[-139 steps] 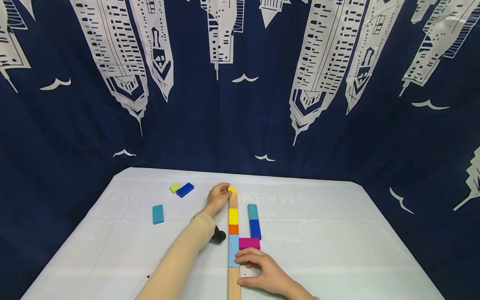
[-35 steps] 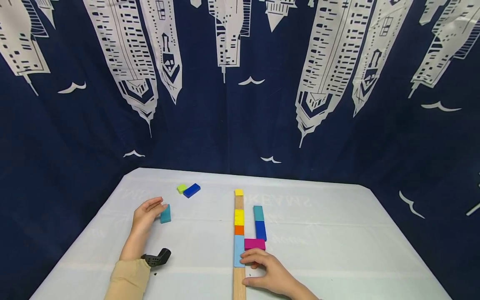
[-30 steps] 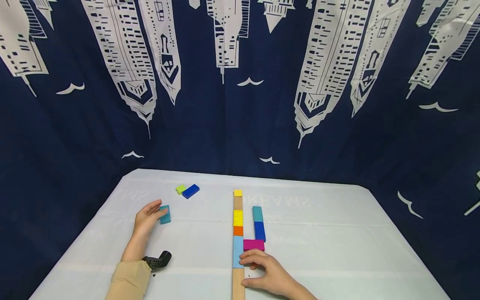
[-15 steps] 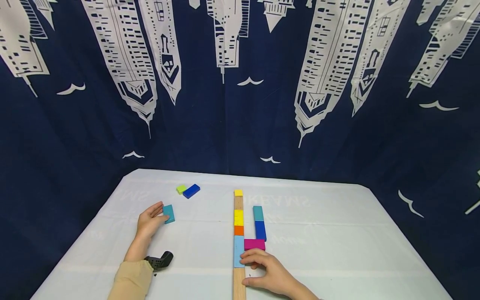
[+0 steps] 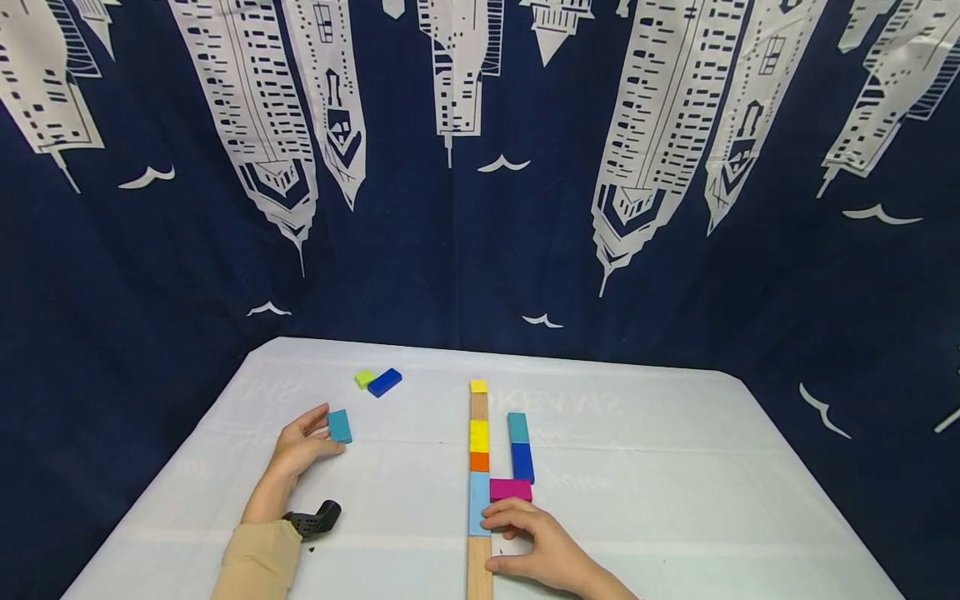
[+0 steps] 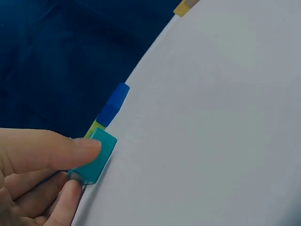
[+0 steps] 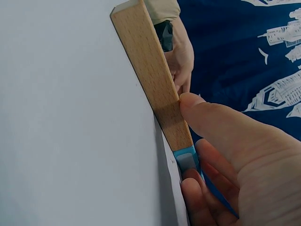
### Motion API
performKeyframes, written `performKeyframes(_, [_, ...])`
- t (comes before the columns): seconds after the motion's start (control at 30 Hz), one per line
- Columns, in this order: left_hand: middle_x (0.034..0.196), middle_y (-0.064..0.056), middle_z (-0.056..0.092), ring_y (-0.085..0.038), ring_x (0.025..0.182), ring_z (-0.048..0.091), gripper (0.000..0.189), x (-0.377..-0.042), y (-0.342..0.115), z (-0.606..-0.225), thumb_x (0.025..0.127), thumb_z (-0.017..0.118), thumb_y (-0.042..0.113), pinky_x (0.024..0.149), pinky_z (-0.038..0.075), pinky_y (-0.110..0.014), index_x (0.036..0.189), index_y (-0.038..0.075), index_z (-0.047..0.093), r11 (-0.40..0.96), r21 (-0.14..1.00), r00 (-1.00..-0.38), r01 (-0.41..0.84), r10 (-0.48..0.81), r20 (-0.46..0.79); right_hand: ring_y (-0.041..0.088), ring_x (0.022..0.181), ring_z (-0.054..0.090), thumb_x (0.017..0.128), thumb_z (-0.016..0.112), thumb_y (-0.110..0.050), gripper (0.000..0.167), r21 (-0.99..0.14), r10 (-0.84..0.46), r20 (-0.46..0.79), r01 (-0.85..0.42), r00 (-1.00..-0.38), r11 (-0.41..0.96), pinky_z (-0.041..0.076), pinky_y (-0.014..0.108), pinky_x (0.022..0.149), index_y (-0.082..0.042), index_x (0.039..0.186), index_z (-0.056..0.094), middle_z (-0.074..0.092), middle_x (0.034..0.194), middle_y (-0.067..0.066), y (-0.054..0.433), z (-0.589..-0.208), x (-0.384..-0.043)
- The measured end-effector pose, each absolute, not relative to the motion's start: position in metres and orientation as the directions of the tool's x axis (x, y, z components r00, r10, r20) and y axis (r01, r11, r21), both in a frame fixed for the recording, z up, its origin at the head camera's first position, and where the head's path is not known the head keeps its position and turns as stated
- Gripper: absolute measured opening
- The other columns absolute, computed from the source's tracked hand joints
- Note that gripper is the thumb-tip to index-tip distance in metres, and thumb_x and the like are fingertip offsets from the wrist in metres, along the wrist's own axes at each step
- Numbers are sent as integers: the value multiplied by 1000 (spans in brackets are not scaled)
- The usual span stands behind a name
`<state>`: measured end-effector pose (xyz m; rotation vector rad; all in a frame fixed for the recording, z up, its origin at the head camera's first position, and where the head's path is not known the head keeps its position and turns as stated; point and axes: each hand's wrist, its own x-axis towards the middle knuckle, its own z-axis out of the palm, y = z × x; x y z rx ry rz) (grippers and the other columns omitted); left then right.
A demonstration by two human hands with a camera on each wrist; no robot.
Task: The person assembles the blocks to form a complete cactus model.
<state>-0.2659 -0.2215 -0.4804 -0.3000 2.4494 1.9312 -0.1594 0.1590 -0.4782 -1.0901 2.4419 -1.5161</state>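
My left hand (image 5: 300, 442) pinches a teal rectangular block (image 5: 340, 426) at the left of the table. Seen from the left wrist, the thumb (image 6: 80, 153) lies across the teal block (image 6: 99, 157) and other fingers are at its lower end. A long row of blocks runs down the middle: a yellow one (image 5: 478, 387) at the far end, then plain wood, yellow, orange (image 5: 479, 462), light blue (image 5: 478, 500) and plain wood (image 5: 480, 567). My right hand (image 5: 543, 546) rests beside the row, thumb on the near wooden block (image 7: 150, 70), fingertips at the light blue one.
Right of the row lie a magenta block (image 5: 511, 490), a blue block (image 5: 522, 461) and a teal block (image 5: 517, 427). A lime block (image 5: 363, 379) and a blue block (image 5: 385, 382) lie far left. A dark printed cloth (image 5: 450, 250) hangs behind the white table (image 5: 675, 483).
My left hand has gone from the row's far yellow block to the teal block at left, taken hold of it and shifted it slightly right. The right hand has stayed in place.
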Motion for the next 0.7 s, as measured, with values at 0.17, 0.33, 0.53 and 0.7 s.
performKeyframes(0.17, [137, -27, 39, -40, 123, 43, 80, -265, -219, -481, 70, 70, -10, 100, 39, -44, 141, -1, 37, 290, 948, -984, -130, -157, -87, 18, 100, 57, 79, 76, -19, 36, -794, -593, 300, -541, -747, 279, 52, 27, 79, -7, 111, 65, 60, 117, 10, 162, -497, -167])
performKeyframes(0.33, [133, -28, 43, -40, 120, 47, 75, -266, -217, -483, 72, 71, -7, 98, 42, -44, 139, -2, 40, 321, 939, -980, -121, -188, -62, 18, 102, 56, 79, 76, -24, 37, -807, -596, 288, -525, -749, 270, 51, 27, 80, -10, 112, 65, 59, 119, 8, 164, -501, -169])
performKeyframes(0.53, [132, -25, 45, -38, 120, 46, 74, -268, -214, -480, 72, 75, 0, 101, 38, -46, 139, -1, 41, 269, 954, -970, -136, -231, -73, 21, 99, 57, 79, 76, -14, 35, -802, -592, 295, -531, -750, 273, 52, 28, 79, -3, 109, 65, 59, 116, 15, 161, -489, -163])
performKeyframes(0.7, [137, -21, 44, -33, 127, 40, 74, -269, -201, -463, 71, 78, 3, 104, 36, -40, 136, -2, 43, 209, 974, -975, -83, -218, -36, 24, 95, 58, 79, 76, -10, 33, -804, -601, 305, -538, -739, 253, 52, 28, 78, 2, 107, 65, 59, 115, 20, 158, -471, -157])
